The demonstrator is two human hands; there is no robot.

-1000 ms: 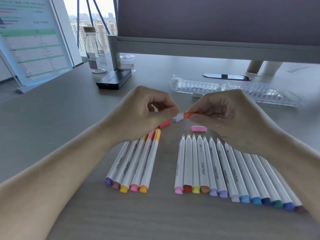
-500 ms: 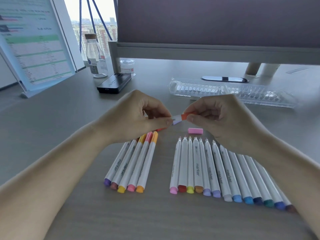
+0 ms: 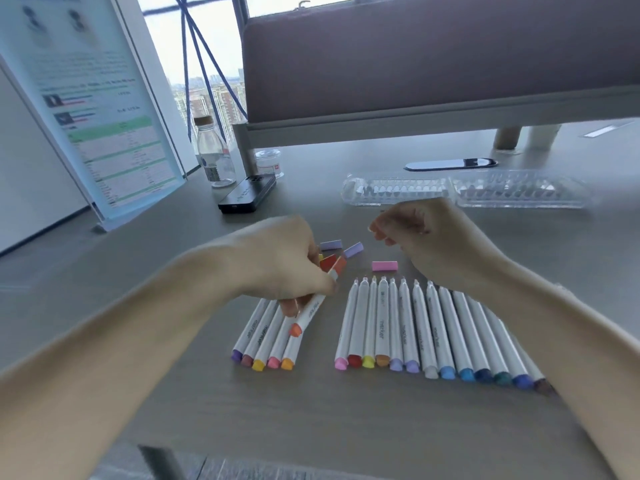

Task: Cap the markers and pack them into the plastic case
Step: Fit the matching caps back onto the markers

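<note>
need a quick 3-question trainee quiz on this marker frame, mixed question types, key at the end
1. Fill in: the marker gripped by the left hand has an ______ cap.
2. Which loose cap lies closest to the tips of the uncapped marker row? A) pink cap B) green cap C) black cap
3. True or false: the right hand also grips a marker.

Key: 1 orange; 2 A; 3 false.
</note>
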